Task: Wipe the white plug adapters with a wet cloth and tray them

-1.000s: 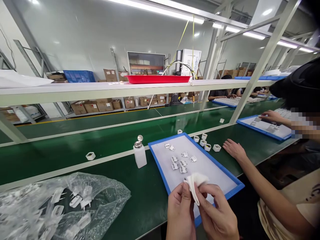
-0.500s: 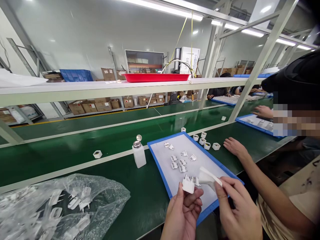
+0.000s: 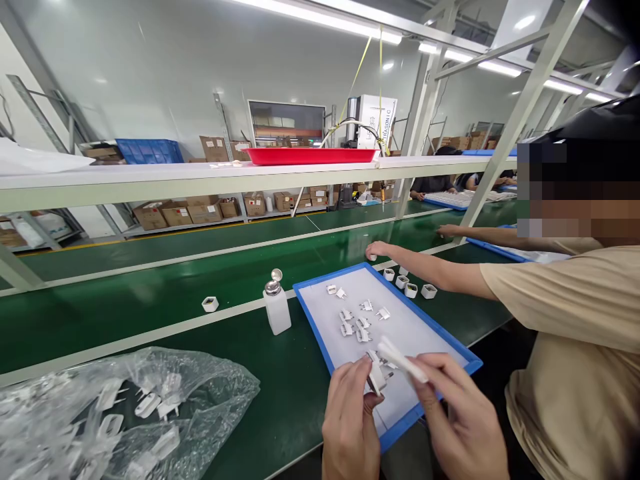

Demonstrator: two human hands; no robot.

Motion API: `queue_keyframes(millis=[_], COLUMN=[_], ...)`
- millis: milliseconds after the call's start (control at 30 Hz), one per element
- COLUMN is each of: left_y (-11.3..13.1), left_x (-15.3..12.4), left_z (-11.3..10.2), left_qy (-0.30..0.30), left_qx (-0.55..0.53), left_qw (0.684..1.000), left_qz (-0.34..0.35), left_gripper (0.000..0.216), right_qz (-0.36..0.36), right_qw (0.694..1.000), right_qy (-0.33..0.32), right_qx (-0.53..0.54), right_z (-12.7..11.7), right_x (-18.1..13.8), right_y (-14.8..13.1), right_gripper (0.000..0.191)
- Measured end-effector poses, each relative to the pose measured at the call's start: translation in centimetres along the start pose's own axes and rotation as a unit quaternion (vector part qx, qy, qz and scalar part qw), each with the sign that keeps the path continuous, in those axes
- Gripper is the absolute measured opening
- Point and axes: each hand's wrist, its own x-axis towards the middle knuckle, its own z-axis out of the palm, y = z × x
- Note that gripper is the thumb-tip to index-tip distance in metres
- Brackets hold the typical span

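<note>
My left hand (image 3: 353, 417) is closed around a white charger plug (image 3: 376, 379), its pins pointing right. Pinched between the fingers of my right hand (image 3: 463, 417) is a folded white cloth (image 3: 400, 359), just beside the plug. Whether cloth and plug touch, I cannot tell. Both hands are over the near part of a blue-rimmed white tray (image 3: 425, 315). Several white plug pieces with metal pins (image 3: 363, 323) lie on that tray.
A white pump bottle (image 3: 277, 313) with a raised metal lid stands left of the tray. A clear bag (image 3: 225, 380) of plug parts lies at left. Several white housings (image 3: 429, 291) stand along the tray's right; a co-worker's arm (image 3: 430, 270) reaches over there.
My left hand has turned the plug, so its pins point right instead of up. The cloth has moved left. The co-worker's arm now stretches forward, and the housing on the left has shifted right.
</note>
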Motion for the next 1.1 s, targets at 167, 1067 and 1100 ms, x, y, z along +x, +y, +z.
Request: queue_keyframes(millis=[167, 1067, 1100], left_y=[0.4, 0.3, 0.4], left_x=[1.2, -0.7, -0.8], left_z=[-0.2, 0.3, 0.3], left_qy=[-0.021, 0.001, 0.002], left_qx=[-0.039, -0.008, 0.002], left_qw=[0.983, 0.993, 0.995], left_qz=[-0.181, -0.117, -0.104], left_gripper=[0.03, 0.034, 0.033], right_qz=[-0.169, -0.127, -0.103], right_qw=[0.976, 0.986, 0.989], right_qy=[-0.128, -0.013, 0.019], right_qx=[-0.048, -0.104, -0.109], right_z=[0.2, -2.3, -2.4], right_x=[0.6, -1.3, -1.5], right_y=[-0.8, 1.6, 1.8], right_gripper=[0.059, 0.033, 0.03])
